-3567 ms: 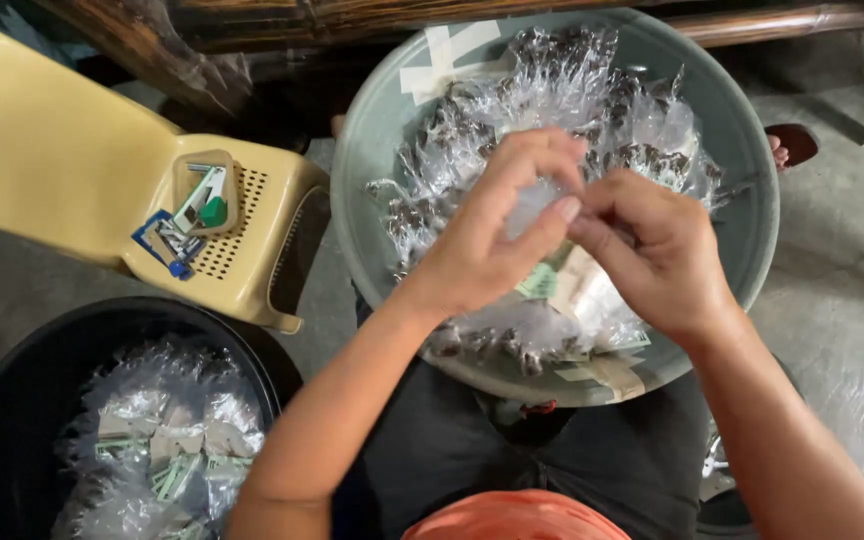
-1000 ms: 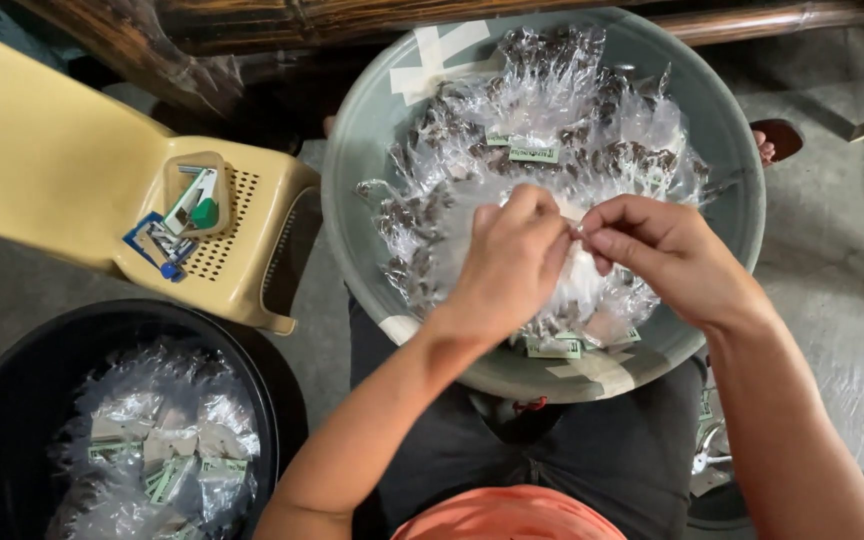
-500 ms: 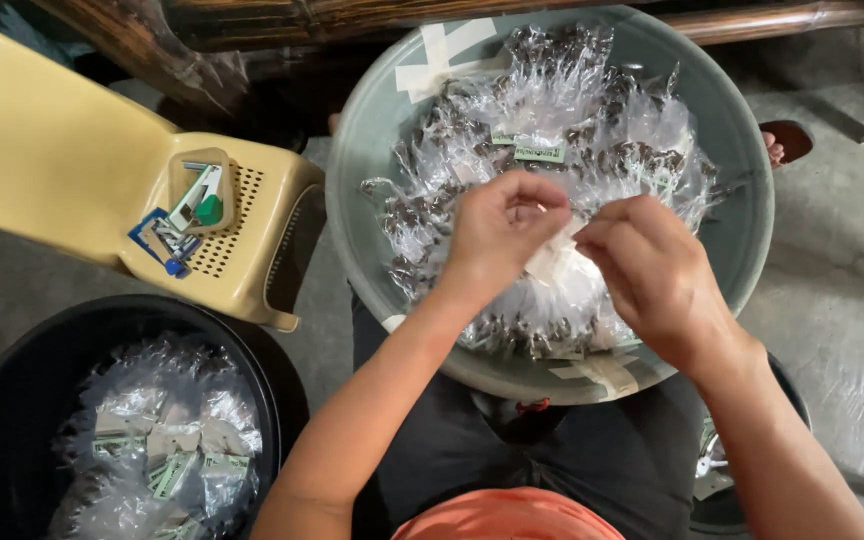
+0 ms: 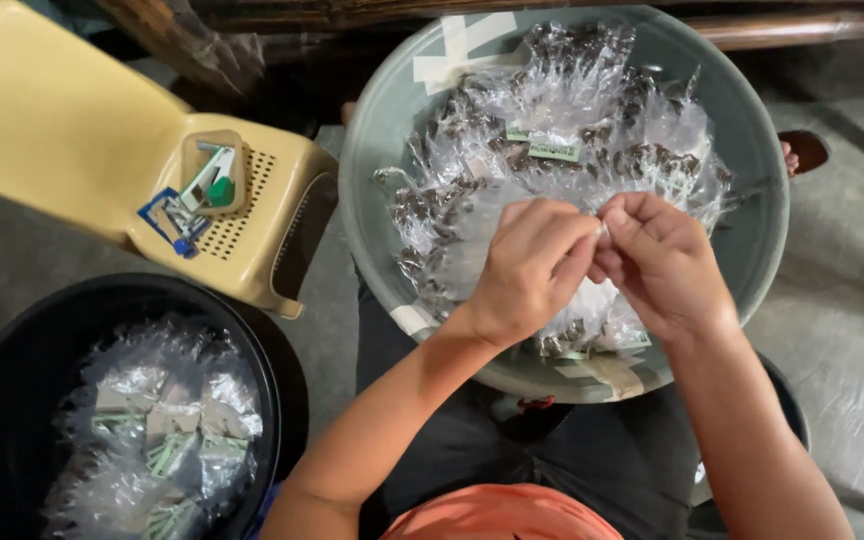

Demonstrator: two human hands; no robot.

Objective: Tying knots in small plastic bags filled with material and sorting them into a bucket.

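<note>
A wide grey-green basin [image 4: 752, 250] rests on my lap, heaped with clear plastic packets [image 4: 572, 110] of small dark pieces and green paper labels. My left hand [image 4: 527, 270] and my right hand [image 4: 662, 262] meet above the middle of the heap. Their fingertips pinch the top of one small clear packet [image 4: 592, 295], which hangs between and below them, mostly hidden by the fingers.
A black tub [image 4: 12, 400] at lower left holds several filled, labelled packets [image 4: 157, 430]. A yellow plastic stool [image 4: 62, 150] at upper left carries a small container with a stapler [image 4: 210, 180]. Grey concrete floor lies to the right, and a dark wooden beam [image 4: 792, 25] runs along the top.
Both hands have drawn together again and closed on the packet's top; half a second ago they were slightly apart, handling a pale label. The view shifted a little.
</note>
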